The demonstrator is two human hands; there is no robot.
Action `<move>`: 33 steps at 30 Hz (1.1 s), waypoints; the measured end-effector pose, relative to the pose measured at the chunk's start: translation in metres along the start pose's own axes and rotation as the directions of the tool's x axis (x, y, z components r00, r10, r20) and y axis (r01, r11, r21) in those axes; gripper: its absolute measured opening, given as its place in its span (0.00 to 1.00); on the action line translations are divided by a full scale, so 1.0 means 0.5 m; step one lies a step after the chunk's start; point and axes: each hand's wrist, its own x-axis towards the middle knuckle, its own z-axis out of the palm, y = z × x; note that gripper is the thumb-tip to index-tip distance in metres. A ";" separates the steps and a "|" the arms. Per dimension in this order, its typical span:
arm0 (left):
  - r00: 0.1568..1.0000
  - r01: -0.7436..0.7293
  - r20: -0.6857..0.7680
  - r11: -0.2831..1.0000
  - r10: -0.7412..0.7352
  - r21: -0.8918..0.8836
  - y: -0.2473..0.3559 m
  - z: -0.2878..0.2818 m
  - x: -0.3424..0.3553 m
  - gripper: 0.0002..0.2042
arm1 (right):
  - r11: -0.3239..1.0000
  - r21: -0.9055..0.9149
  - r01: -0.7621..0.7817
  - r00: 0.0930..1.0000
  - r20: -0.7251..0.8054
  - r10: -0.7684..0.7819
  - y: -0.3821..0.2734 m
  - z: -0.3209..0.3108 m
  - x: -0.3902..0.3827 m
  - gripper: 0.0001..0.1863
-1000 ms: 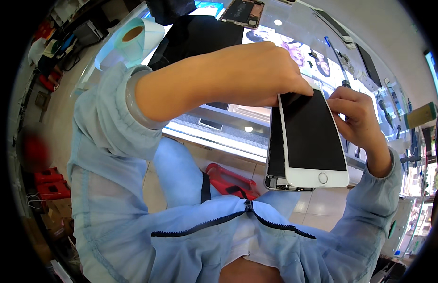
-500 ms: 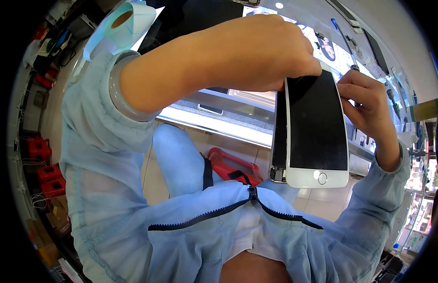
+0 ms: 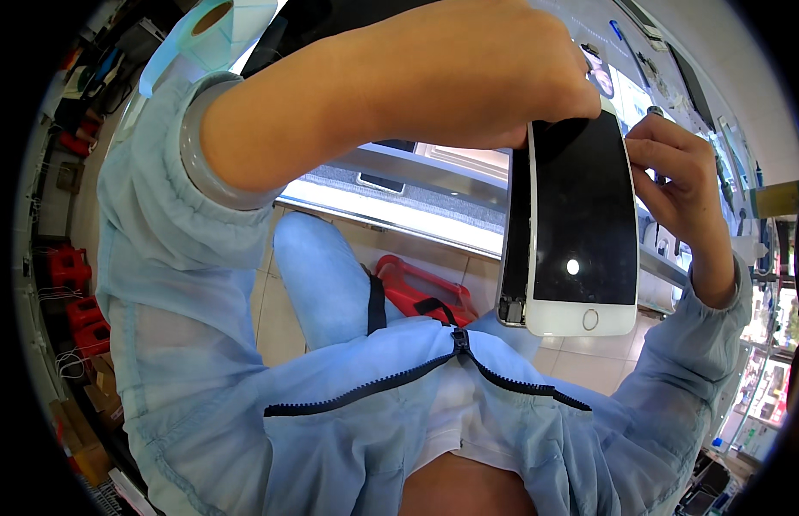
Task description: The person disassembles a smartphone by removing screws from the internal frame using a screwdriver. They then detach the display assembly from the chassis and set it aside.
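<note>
A phone's white-framed black screen panel (image 3: 584, 215) is held upright in front of me, home button at the near end. It is offset to the right of the phone's dark housing (image 3: 516, 258), whose open inner edge shows along the left. My left hand (image 3: 537, 64) is closed over the far end of the phone; its fingertips are hidden. At the panel's right edge, my right hand (image 3: 679, 172) pinches with bent fingers. A small dark, round-ended object (image 3: 655, 111) shows just above those fingers; whether they hold it, I cannot tell.
Beyond the phone is a lit glass counter (image 3: 391, 206) with phones inside. A roll of pale blue labels (image 3: 219, 34) sits at the far left, a blue pen (image 3: 616, 30) at the far right. A red stool (image 3: 425, 288) is below, between my leg and the counter.
Both hands and the phone have shifted slightly up and to the right in the view. A bright reflection now shows on the black screen. The hold looks the same.
</note>
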 end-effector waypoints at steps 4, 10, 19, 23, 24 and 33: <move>1.000 0.003 -0.017 1.000 -0.002 0.018 -0.009 0.012 0.000 0.06 | 1.000 0.019 -0.013 1.000 -0.006 0.013 -0.001 0.001 -0.002 0.08; 0.964 0.091 -0.266 0.966 -0.024 0.243 0.002 0.039 0.000 0.26 | 0.999 0.052 0.005 1.000 0.011 -0.005 -0.007 -0.007 0.004 0.05; 0.955 0.123 -0.262 0.990 -0.137 -0.067 -0.003 0.032 0.004 0.41 | 0.973 0.230 -0.017 0.999 0.036 0.008 -0.001 -0.017 0.001 0.09; 0.943 0.019 -0.330 0.998 -0.035 -0.052 -0.020 0.032 0.004 0.46 | 0.975 0.224 -0.015 0.999 0.043 0.006 -0.007 -0.027 0.005 0.11; 0.942 0.026 -0.331 0.998 -0.046 -0.064 -0.019 0.030 0.005 0.47 | 0.975 0.222 -0.020 0.999 0.047 0.009 -0.007 -0.028 0.004 0.12; 0.925 -0.078 -0.380 0.988 0.021 -0.136 -0.020 0.014 0.015 0.56 | 0.977 0.210 0.036 0.999 -0.007 -0.035 -0.007 -0.035 0.002 0.12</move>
